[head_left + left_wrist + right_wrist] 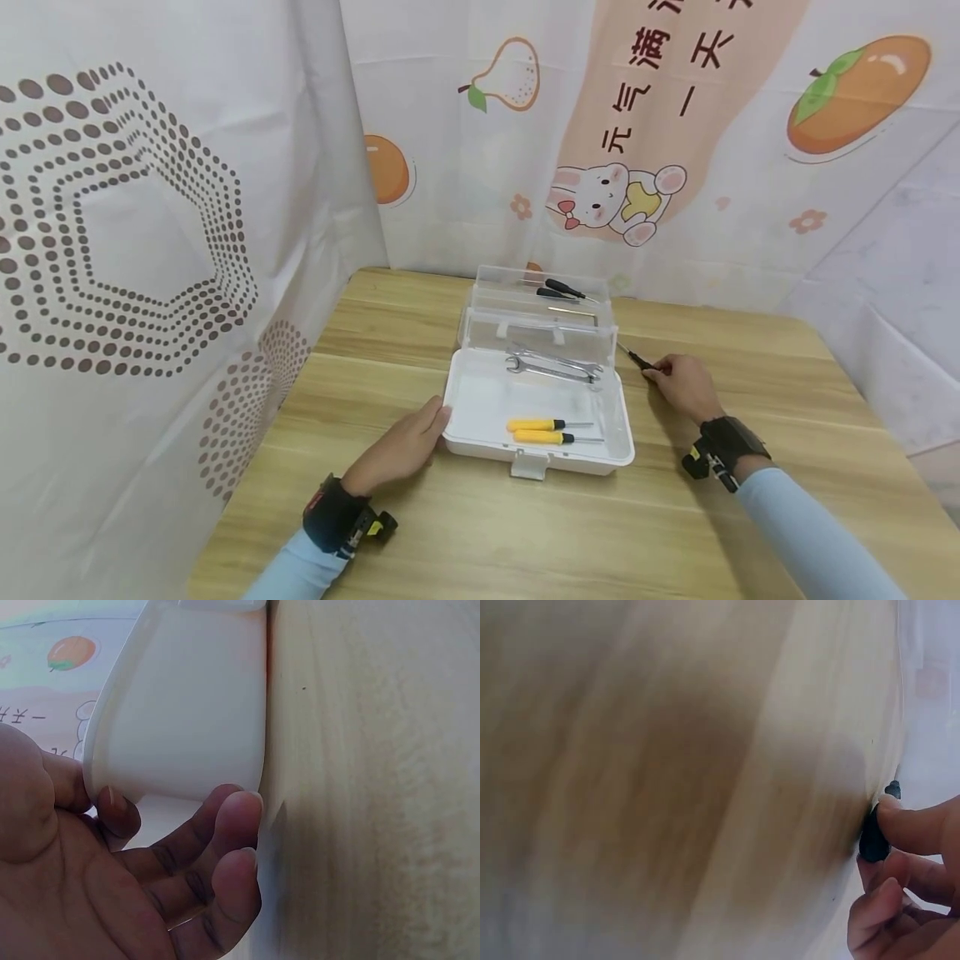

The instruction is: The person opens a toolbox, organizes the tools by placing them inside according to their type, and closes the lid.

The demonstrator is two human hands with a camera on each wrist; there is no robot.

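A white toolbox [480, 392] lies open on the table, its clear lid folded back. My left hand [405, 442] grips the box at its front left corner; in the left wrist view, thumb and forefinger meet at the rim and the other fingers curl by the wall. Beyond the box's right side, my right hand [684, 385] pinches a black-handled screwdriver [640, 361] by its handle, the shaft pointing toward the lid. Inside the tray lie two wrenches [551, 369] at the back and two yellow-handled screwdrivers [538, 437] near the front.
On the open lid [495, 329] rest two black-handled screwdrivers [564, 287] and a hex key [573, 312]. A white latch [529, 465] hangs at the box's front. Printed curtains [465, 225] stand behind and left of the wooden table [480, 533].
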